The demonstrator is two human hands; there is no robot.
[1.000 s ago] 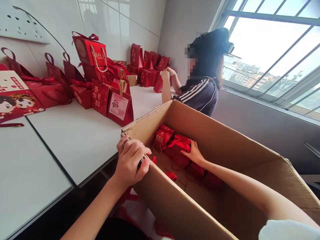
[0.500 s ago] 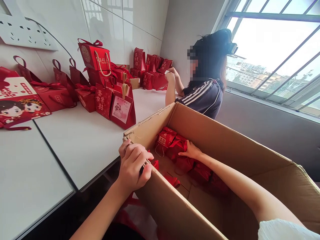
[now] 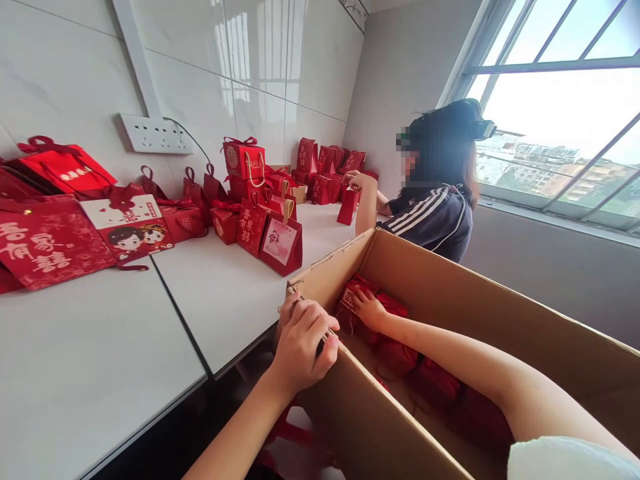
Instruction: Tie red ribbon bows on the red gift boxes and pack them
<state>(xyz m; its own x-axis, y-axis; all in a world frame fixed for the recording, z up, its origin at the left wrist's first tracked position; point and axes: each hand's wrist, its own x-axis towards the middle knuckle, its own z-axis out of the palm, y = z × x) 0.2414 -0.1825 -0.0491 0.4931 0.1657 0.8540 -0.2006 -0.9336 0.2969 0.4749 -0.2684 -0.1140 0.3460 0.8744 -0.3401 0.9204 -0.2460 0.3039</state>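
Note:
A large cardboard box (image 3: 480, 300) stands open at the table's edge, with several red gift boxes (image 3: 433, 380) along its far side. My left hand (image 3: 305, 343) is wrapped round the near left corner of the box rim. Inside, my right hand (image 3: 369, 310) reaches over the red gift box with a pale label (image 3: 349, 298) at the left end, its fingers spread on top. The undersides of those fingers are hidden, and nothing is lifted.
On the white table (image 3: 240, 300) stand red gift bags (image 3: 55, 240) and small boxes (image 3: 245, 160). Across the cardboard box a person in a dark striped shirt (image 3: 435, 220) handles a red box (image 3: 349, 205). A power strip (image 3: 156, 135) is on the wall.
The view has turned left. My right hand has moved from the middle red boxes onto the labelled one at the end. A red box now stands below the other person's hands.

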